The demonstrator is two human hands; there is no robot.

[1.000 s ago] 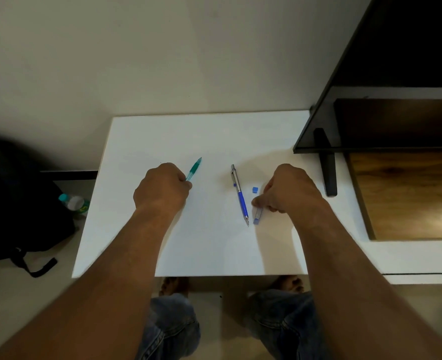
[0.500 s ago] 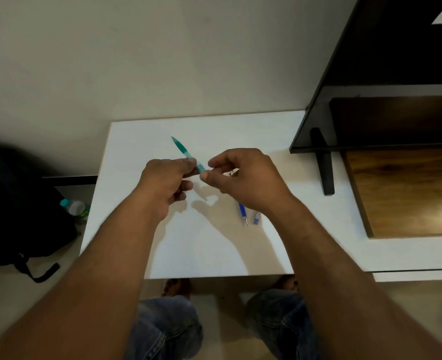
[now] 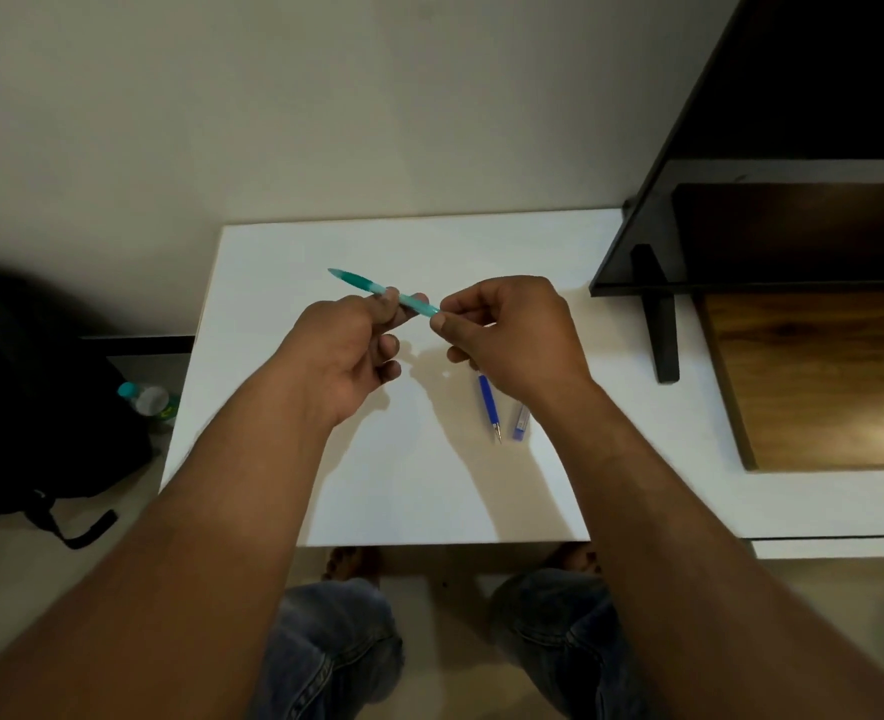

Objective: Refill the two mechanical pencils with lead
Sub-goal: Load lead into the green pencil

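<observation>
Two mech. pencils, one lead case, one table.

1. Teal pencil: held in the air over the table's middle, nearer the far edge. Tip points to the far-left corner, rear end to the right.
2. Left hand: fingers curled round the teal barrel at mid-length, thumb and forefinger on it, other fingers folded under.
3. Right hand: thumb and forefinger pinch the pencil's rear end, remaining fingers curled in. Cannot tell whether a cap is on or off.
4. Blue pencil: lies flat on the table right of centre, metal tip toward the near edge. Upper part is hidden behind the right hand.
5. Lead case: small, clear w/ blue end, flat on the table just beside the blue pencil on its right, roughly parallel, not touching.
6. Table: white, matt, rectangular; far edge against the wall. Hand shadows fall on it.

Room:
- Wall: plain, pale.
- Black shelf unit: over the table's far-right corner, w/ a black upright support.
- Wood panel: brown, to the right of the table.
- Black backpack: on the floor, left of the table, strap trailing.
- Bottle: clear, teal cap, between backpack and the table's left edge.
- Jeans at the near edge; bare feet under the table.
</observation>
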